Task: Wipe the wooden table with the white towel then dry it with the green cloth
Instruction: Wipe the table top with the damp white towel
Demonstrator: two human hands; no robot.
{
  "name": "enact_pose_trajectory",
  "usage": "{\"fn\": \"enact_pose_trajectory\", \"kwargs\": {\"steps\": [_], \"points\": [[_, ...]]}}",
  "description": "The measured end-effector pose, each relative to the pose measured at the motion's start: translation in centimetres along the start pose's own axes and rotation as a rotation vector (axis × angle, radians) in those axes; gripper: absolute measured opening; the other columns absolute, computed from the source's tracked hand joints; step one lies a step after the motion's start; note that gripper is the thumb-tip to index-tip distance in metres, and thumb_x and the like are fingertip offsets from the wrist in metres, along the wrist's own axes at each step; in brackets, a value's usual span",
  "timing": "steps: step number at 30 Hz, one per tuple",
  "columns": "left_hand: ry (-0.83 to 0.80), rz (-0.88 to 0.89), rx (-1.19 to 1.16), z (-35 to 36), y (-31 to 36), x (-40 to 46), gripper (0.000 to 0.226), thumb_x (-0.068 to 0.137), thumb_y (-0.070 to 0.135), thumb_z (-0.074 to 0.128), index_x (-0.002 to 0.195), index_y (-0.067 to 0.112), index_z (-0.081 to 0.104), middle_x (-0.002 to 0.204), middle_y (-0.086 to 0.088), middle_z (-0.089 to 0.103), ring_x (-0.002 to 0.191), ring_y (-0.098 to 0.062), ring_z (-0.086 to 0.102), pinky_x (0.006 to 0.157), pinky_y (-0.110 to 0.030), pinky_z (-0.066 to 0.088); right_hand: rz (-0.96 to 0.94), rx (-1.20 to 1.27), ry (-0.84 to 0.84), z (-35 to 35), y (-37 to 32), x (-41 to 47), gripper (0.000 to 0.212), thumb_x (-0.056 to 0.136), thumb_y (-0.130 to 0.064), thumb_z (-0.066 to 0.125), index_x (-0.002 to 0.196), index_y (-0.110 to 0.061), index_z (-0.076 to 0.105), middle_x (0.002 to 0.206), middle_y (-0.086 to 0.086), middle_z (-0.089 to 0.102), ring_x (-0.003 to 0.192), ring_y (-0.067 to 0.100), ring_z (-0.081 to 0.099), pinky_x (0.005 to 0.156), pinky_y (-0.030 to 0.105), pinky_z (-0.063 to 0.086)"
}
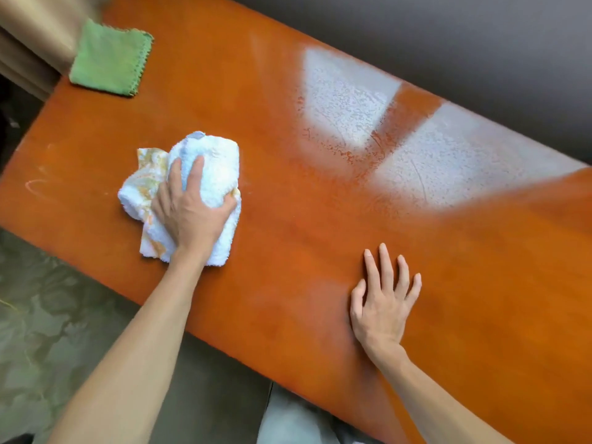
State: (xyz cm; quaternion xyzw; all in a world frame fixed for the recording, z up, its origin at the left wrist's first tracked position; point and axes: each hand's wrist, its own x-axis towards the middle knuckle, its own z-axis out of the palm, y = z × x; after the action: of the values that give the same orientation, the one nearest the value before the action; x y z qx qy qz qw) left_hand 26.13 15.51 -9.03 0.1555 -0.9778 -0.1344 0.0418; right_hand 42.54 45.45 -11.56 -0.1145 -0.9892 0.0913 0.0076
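Observation:
The orange-brown wooden table point(288, 193) runs slantwise across the view. My left hand point(189, 209) grips a bunched white towel point(217, 161) with yellow print and holds it down on the table's left part. My right hand point(384, 302) lies flat on the wood near the front edge, fingers spread and straight, holding nothing. The green cloth point(110, 59), folded square with a zigzag edge, lies on the far left corner of the table, well away from both hands.
Bright wet-looking patches point(346, 100) glare on the far right part of the tabletop. A dark wall or surface point(448, 33) lies beyond the table's far edge. Beige fabric point(28, 43) hangs at the upper left. Grey-green floor point(64, 315) shows below the near edge.

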Motion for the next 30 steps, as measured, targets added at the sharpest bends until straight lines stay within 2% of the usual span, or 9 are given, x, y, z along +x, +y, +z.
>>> {"fn": "enact_pose_trajectory", "kwargs": {"steps": [3, 5, 11, 15, 20, 23, 26, 30], "points": [[-0.016, -0.104, 0.023, 1.1, 4.2, 2.1, 0.076, 0.077, 0.062, 0.058, 0.148, 0.041, 0.040, 0.162, 0.000, 0.029, 0.128, -0.041, 0.042, 0.100, -0.053, 0.037, -0.004, -0.013, 0.003, 0.1, 0.0, 0.1, 0.056, 0.092, -0.028, 0.046, 0.148, -0.023, 0.047, 0.159, 0.005, 0.039, 0.144, 0.037, 0.035, 0.117, 0.065, 0.019], [-0.038, -0.092, 0.013, 2.0, 7.4, 2.5, 0.073, 0.080, 0.060, 0.059, 0.149, 0.044, 0.039, 0.163, -0.001, 0.026, 0.128, -0.041, 0.041, 0.098, -0.052, 0.037, -0.001, -0.024, -0.008, 0.1, -0.1, 0.2, 0.057, 0.092, -0.028, 0.045, 0.148, -0.023, 0.046, 0.159, 0.005, 0.039, 0.144, 0.038, 0.035, 0.117, 0.065, 0.019], [-0.144, 0.255, 0.077, 4.7, 17.0, -1.2, 0.076, 0.075, 0.066, 0.059, 0.147, 0.050, 0.040, 0.162, 0.002, 0.031, 0.126, -0.039, 0.046, 0.095, -0.052, 0.044, 0.000, -0.037, -0.031, 0.1, 0.0, 0.2, 0.057, 0.092, -0.029, 0.042, 0.149, -0.024, 0.044, 0.159, 0.004, 0.037, 0.145, 0.037, 0.034, 0.117, 0.065, 0.019], [-0.166, 0.442, 0.085, 5.4, 19.2, -6.5, 0.077, 0.073, 0.069, 0.063, 0.145, 0.050, 0.043, 0.160, 0.003, 0.037, 0.121, -0.039, 0.050, 0.089, -0.047, 0.046, 0.005, -0.032, -0.037, 0.0, -0.1, 0.2, 0.056, 0.091, -0.028, 0.041, 0.147, -0.022, 0.047, 0.158, 0.004, 0.039, 0.144, 0.036, 0.034, 0.116, 0.065, 0.020], [-0.201, 0.583, 0.073, 4.0, 16.7, -10.3, 0.076, 0.079, 0.068, 0.057, 0.149, 0.047, 0.039, 0.161, 0.001, 0.035, 0.123, -0.038, 0.049, 0.087, -0.045, 0.045, 0.021, 0.000, -0.053, -0.2, -0.3, 0.3, 0.052, 0.092, -0.028, 0.038, 0.142, -0.020, 0.050, 0.157, 0.006, 0.041, 0.143, 0.037, 0.036, 0.116, 0.065, 0.020], [-0.210, 0.605, 0.066, 2.9, 13.5, -12.4, 0.079, 0.078, 0.065, 0.062, 0.150, 0.046, 0.038, 0.160, 0.000, 0.037, 0.124, -0.037, 0.050, 0.088, -0.045, 0.048, 0.024, 0.008, -0.077, -0.6, -0.3, 0.2, 0.052, 0.093, -0.029, 0.037, 0.142, -0.021, 0.050, 0.157, 0.006, 0.040, 0.144, 0.036, 0.035, 0.117, 0.065, 0.019], [-0.218, 0.551, 0.041, 1.2, 8.6, -14.6, 0.081, 0.076, 0.060, 0.070, 0.150, 0.045, 0.040, 0.160, 0.000, 0.037, 0.127, -0.036, 0.050, 0.090, -0.049, 0.052, 0.028, 0.016, -0.101, -0.9, -0.3, 0.3, 0.052, 0.095, -0.031, 0.034, 0.143, -0.021, 0.051, 0.158, 0.007, 0.039, 0.144, 0.037, 0.034, 0.118, 0.064, 0.018], [-0.160, 0.370, 0.037, -0.7, 1.9, -14.5, 0.075, 0.075, 0.058, 0.067, 0.146, 0.042, 0.047, 0.158, 0.000, 0.039, 0.125, -0.033, 0.053, 0.086, -0.047, 0.051, 0.047, 0.021, -0.107, -0.9, -0.5, 0.2, 0.053, 0.094, -0.031, 0.036, 0.143, -0.019, 0.052, 0.158, 0.008, 0.039, 0.144, 0.038, 0.034, 0.119, 0.064, 0.015]]}}
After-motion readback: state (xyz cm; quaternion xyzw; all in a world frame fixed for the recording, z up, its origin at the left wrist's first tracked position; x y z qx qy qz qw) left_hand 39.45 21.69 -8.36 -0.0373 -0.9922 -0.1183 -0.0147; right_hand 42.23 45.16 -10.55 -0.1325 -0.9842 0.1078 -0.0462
